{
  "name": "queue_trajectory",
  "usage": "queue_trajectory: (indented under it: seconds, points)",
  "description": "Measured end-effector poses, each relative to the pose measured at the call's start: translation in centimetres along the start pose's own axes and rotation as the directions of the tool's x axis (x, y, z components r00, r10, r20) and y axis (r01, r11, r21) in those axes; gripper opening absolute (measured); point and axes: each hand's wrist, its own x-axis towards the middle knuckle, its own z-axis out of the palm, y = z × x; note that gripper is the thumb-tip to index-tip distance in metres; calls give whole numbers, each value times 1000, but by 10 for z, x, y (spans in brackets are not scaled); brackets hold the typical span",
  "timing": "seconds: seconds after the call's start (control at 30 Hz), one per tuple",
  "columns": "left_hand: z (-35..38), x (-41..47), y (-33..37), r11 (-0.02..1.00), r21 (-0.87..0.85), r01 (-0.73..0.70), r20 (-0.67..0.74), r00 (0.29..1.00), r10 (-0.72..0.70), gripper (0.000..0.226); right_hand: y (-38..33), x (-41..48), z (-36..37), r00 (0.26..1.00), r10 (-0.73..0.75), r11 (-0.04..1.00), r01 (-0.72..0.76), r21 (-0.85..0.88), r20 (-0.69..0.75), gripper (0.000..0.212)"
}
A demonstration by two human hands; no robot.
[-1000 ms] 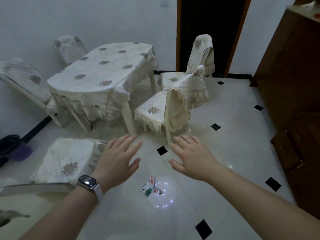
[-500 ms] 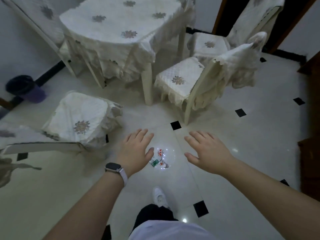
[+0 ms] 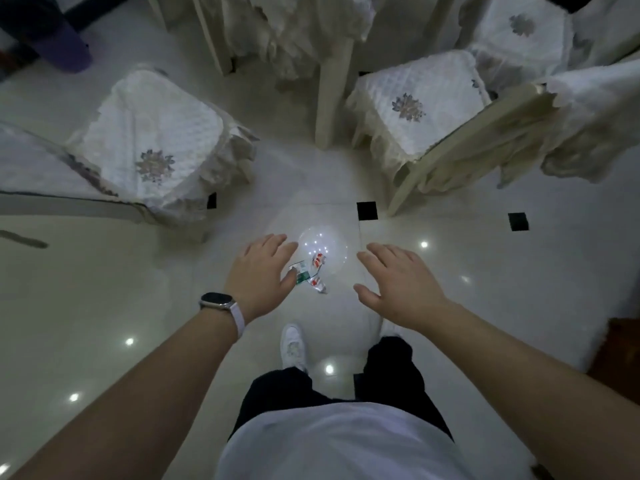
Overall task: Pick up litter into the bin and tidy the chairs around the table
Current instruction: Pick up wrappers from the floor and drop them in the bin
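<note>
**Both hands spread low over litter on the floor**

The litter is a small cluster of crumpled wrappers [image 3: 311, 277], white with green and red print. It lies on the glossy pale floor [image 3: 104, 306] between the two hands and a little ahead of the person's white shoe [image 3: 293, 346].

The left hand [image 3: 261, 271], with a smartwatch [image 3: 216, 301] on its wrist, is palm down with fingers straight and slightly spread, and it holds nothing. Its thumb overlaps the green-printed edge of the wrappers in this view, but whether it touches them cannot be told. The right hand [image 3: 398, 282] is also palm down with fingers spread and holds nothing. It is off to the right of the wrappers, with bare floor between. The hands are apart, and the wrappers lie nearer the left one.

A round reflection [image 3: 323, 247] dotted with small lights shows on the tile just beyond the wrappers, near a black tile inset [image 3: 366, 210]. Farther on stands a table leg [image 3: 329, 98] under a hanging lace-edged cloth [image 3: 294, 32].

The left chair [image 3: 152, 140], with a quilted white seat cover and a flower motif, sits to the left of that leg. The right chair [image 3: 415, 102], covered the same way, sits just beside the leg on its other side. A dark purple bin [image 3: 65, 46], only partly in view, is at the top left, well apart from the wrappers.
</note>
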Motion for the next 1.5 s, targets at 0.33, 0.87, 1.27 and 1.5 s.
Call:
queue_trajectory:
  seconds: [0.33,0.87,1.27,1.5]
  points:
    - [104,65,4,938,-59,343,159,930,-330,56,109,99,101,956,-207,978,199,57,207,63]
    - [439,166,-87,868,-227,441,167,896,-412,54,158,201,441,942,-237,960,189,208,239,62]
    - [649,186,-175,924,-248,290,229,945,-235,79,166,245,684,891,-323,943,276,185,318,67]
    - [721,204,-199,957,-217,193,121,978,-170,74,174,265,753,853,-456,890,427,163,255,66]
